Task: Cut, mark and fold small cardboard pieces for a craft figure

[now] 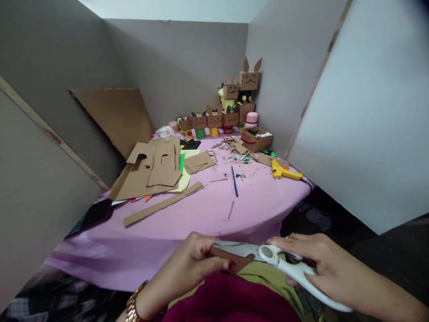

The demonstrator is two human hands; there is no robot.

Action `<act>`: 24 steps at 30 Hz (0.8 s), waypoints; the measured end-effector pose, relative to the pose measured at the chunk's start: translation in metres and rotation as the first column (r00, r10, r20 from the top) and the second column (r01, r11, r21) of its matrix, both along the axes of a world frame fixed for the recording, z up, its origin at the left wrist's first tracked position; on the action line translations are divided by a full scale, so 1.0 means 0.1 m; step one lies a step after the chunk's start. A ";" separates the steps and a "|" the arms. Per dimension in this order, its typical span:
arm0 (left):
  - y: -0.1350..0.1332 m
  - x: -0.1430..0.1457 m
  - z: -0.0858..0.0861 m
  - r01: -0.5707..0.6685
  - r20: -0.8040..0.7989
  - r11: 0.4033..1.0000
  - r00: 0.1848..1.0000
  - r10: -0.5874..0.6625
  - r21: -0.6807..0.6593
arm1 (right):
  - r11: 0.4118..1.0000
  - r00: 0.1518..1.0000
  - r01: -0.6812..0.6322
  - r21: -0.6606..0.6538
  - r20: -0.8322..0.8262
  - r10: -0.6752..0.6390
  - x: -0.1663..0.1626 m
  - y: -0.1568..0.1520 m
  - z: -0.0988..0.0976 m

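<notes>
My right hand [318, 257] grips the white handles of a pair of scissors [268, 254] low in front of me. The metal blades point left, across a brown cardboard piece [234, 259]. My left hand [201, 257] pinches that cardboard between thumb and fingers, close to the blade tips. How far the blades are into the cardboard cannot be made out. Beyond my hands, a thin cardboard sliver [231, 209] and a blue pencil [234, 181] lie on the pink cloth of the table [201, 214].
Cardboard sheets [164, 161] and a long strip [164, 203] lie at left, by a dark phone [97, 214]. A yellow glue gun [284, 171] rests at right. Cardboard scraps [234, 145], an open box [256, 141] and several box-headed animal figures [214, 120] stand farther back. Partition walls enclose the table.
</notes>
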State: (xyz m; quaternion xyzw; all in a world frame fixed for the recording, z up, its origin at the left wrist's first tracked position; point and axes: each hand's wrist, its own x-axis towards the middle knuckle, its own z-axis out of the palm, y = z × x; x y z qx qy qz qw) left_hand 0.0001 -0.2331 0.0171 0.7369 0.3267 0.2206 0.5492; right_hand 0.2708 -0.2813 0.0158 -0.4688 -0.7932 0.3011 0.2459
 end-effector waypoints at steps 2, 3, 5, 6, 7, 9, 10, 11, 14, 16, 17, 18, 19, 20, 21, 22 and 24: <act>0.00 0.00 0.01 0.009 -0.010 1.000 1.000 -0.009 -0.007 | 1.000 1.000 0.021 -0.001 -0.002 -0.021 0.01 -0.01 -0.01; -0.01 0.01 0.02 0.021 -0.017 1.000 1.000 -0.021 -0.012 | 1.000 1.000 0.026 -0.005 -0.001 -0.026 0.01 -0.02 -0.02; -0.02 0.02 0.05 0.053 -0.031 0.998 0.998 -0.054 -0.023 | 0.999 0.999 0.032 -0.012 0.007 -0.032 0.00 -0.03 -0.01; -0.02 0.02 0.06 0.063 -0.036 0.998 0.997 -0.064 -0.025 | 0.999 0.999 0.036 -0.012 0.014 -0.036 -0.01 -0.04 0.00; -0.02 0.03 0.07 0.066 -0.040 0.997 0.997 -0.067 -0.025 | 0.999 0.999 0.040 -0.011 0.023 -0.040 -0.02 -0.04 0.01; -0.03 0.04 0.07 0.060 -0.044 0.998 0.997 -0.061 -0.026 | 0.999 0.998 0.040 -0.012 0.045 -0.039 -0.04 -0.03 0.03; -0.03 0.04 0.07 0.055 -0.043 0.998 0.998 -0.056 -0.028 | 0.999 0.998 0.033 -0.014 0.059 -0.032 -0.05 -0.02 0.04; -0.03 0.04 0.06 0.056 -0.039 0.998 0.998 -0.057 -0.034 | 1.000 0.997 0.019 -0.019 0.074 -0.018 -0.06 -0.01 0.05; 0.00 0.04 0.03 0.062 -0.014 0.996 0.998 -0.063 -0.064 | 0.999 0.995 -0.038 -0.033 0.090 0.041 -0.07 0.02 0.06; 0.01 0.04 0.01 0.062 -0.003 0.995 0.998 -0.063 -0.083 | 0.997 0.995 -0.063 -0.039 0.081 0.066 -0.07 0.05 0.06; 0.02 0.04 0.00 0.060 -0.002 0.994 0.998 -0.061 -0.088 | 0.996 0.994 -0.069 -0.048 0.076 0.073 -0.07 0.06 0.05; 0.03 0.04 -0.02 0.058 0.001 0.994 0.998 -0.059 -0.089 | 0.996 0.995 -0.069 -0.063 0.071 0.074 -0.07 0.08 0.04; 0.04 0.03 -0.03 0.055 0.011 0.994 0.998 -0.054 -0.092 | 0.994 0.995 -0.066 -0.088 0.062 0.072 -0.07 0.09 0.03; 0.05 0.03 -0.05 0.048 0.027 0.994 0.999 -0.045 -0.095 | 0.991 0.997 -0.059 -0.121 0.045 0.065 -0.07 0.11 0.01; 0.06 0.02 -0.06 0.034 0.044 0.994 0.999 -0.030 -0.101 | 0.986 0.999 -0.044 -0.159 0.020 0.048 -0.07 0.13 -0.02; 0.07 0.01 -0.08 0.011 0.057 0.993 0.998 -0.005 -0.113 | 0.980 1.000 -0.020 -0.198 -0.012 0.018 -0.07 0.16 -0.05; 0.08 -0.01 -0.12 -0.053 0.072 0.988 0.995 0.064 -0.147 | 0.965 0.992 0.047 -0.260 -0.102 -0.076 -0.08 0.21 -0.13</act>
